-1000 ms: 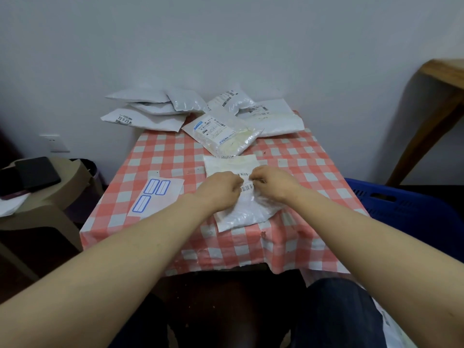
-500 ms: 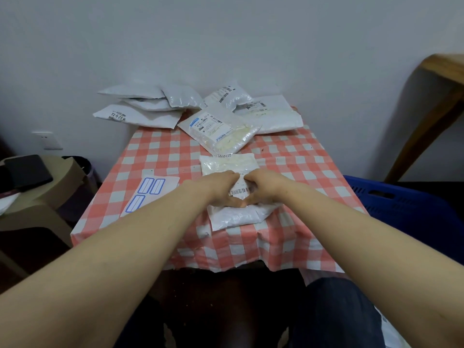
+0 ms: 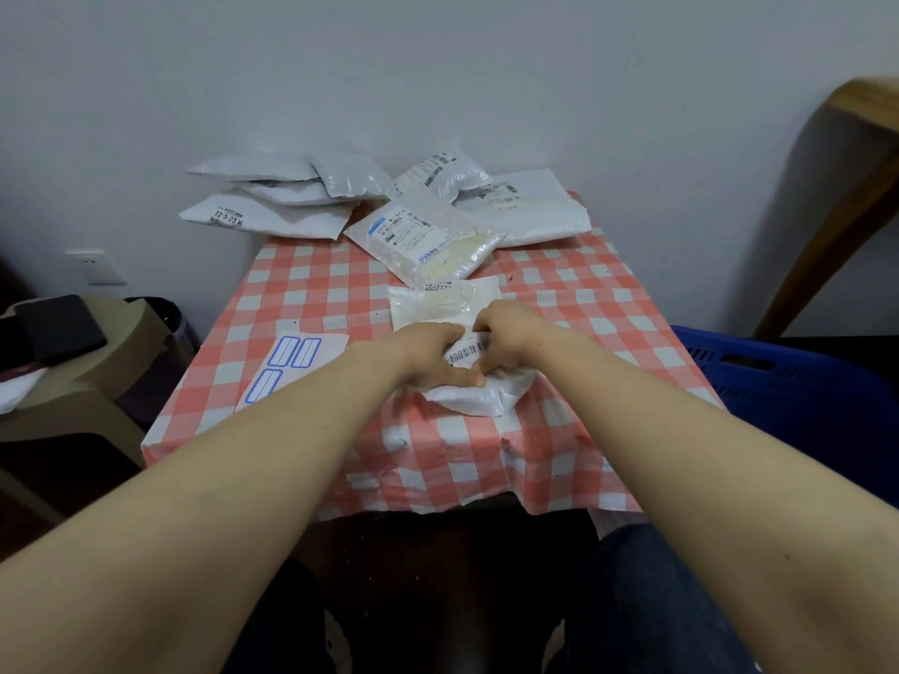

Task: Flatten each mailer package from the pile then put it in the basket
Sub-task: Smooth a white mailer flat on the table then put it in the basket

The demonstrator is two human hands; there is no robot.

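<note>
1 wide-angle head-worn view looks forward and down, close over the red-and-white checked tablecloth [image 3: 311, 304], centred on a white plastic mailer package [image 3: 486, 398], facing a pale grey wall [image 3: 438, 65]; a blue plastic basket [image 3: 802, 391] meets its right edge.

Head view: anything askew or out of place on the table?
The leftmost mailers jut past the far left corner of the table, seemingly unsupported. The mailer gripped by the left hand and right hand bulges at its near end, not flat yet.
</note>
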